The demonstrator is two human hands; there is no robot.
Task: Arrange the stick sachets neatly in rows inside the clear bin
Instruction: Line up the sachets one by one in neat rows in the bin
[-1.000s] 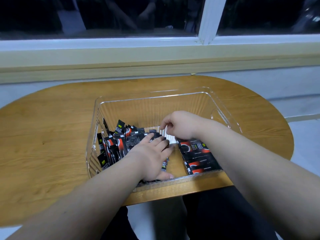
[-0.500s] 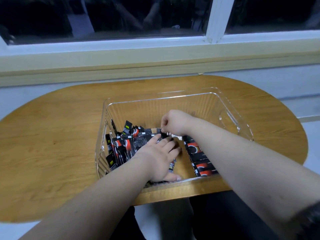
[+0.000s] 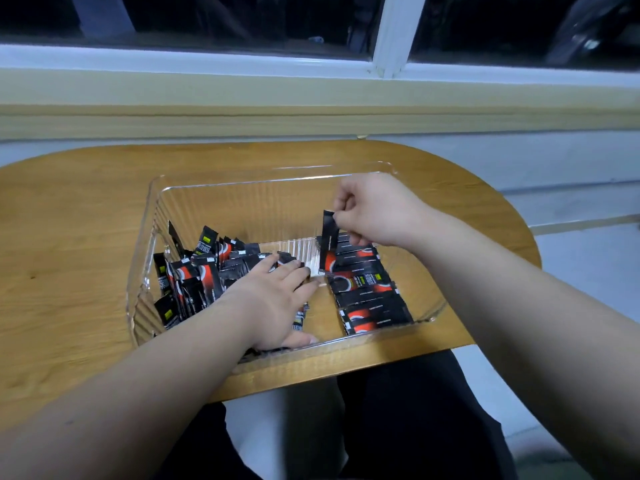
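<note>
Dark window glass (image 3: 207, 15) and a pale sill (image 3: 242, 98) run across the back. Below them an oval wooden table (image 3: 69, 254) carries the clear bin (image 3: 242, 209), which sits near the table's front edge, right before the person. Inside the bin the sachets fall into two groups. On the left a loose heap (image 3: 197, 271) of black-and-red sticks lies jumbled, many standing on end or leaning at different angles against the left wall. On the right a neat row (image 3: 367, 296) lies flat on the bin floor, the sticks side by side with their long edges touching, running from the far part of the floor to the near wall. A strip of bare bin floor shows between heap and row. The left hand (image 3: 273, 299) lies palm down on the right edge of the heap, fingers straight and slightly spread, holding nothing. The right hand (image 3: 374, 209) is raised above the far end of the row, and its thumb and curled fingers pinch the top end of one stick sachet (image 3: 329, 244). That sachet hangs nearly upright, its lower end at the left edge of the row; whether it touches the sticks below cannot be told. Dark trousers (image 3: 415, 427) show under the table's front edge.
</note>
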